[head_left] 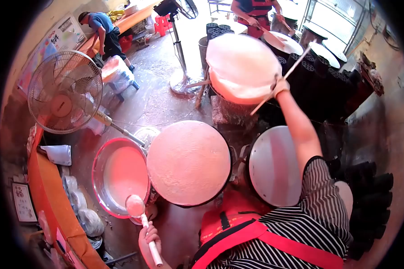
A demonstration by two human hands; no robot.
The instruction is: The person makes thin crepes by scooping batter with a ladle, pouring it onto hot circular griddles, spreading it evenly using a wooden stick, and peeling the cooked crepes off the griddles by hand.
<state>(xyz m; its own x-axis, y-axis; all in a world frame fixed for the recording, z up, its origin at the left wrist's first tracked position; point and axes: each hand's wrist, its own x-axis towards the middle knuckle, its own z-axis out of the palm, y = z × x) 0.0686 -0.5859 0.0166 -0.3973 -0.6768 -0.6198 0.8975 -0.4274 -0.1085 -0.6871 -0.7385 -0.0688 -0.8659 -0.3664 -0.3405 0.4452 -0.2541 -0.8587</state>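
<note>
White-handled, the ladle is gripped in the left hand, fingers wrapped round its handle. Its bowl is ahead of that hand, at the near edge of the red-rimmed basin, whose pale batter lies ahead and to the left. Ahead and to the right of the same hand is a round pan, topped edge to edge by a smooth pale layer.

Far out in front, the right hand is clenched on a long thin stick, which slants across it. Just left of that hand is a big pale round sheet; whether the stick carries it or merely touches it, I cannot tell. Nearer the body, below the right hand and beside its forearm, lies a grey metal disc, a lid or a bare pan.

I judge the step in hand to be the handling of the sheet with the stick, with the ladle held at the basin. The next move seems to call for a steady, even grip on the stick, so that the thin sheet neither folds nor tears, and for a level ladle, so that nothing drips onto the layer beside it
</note>
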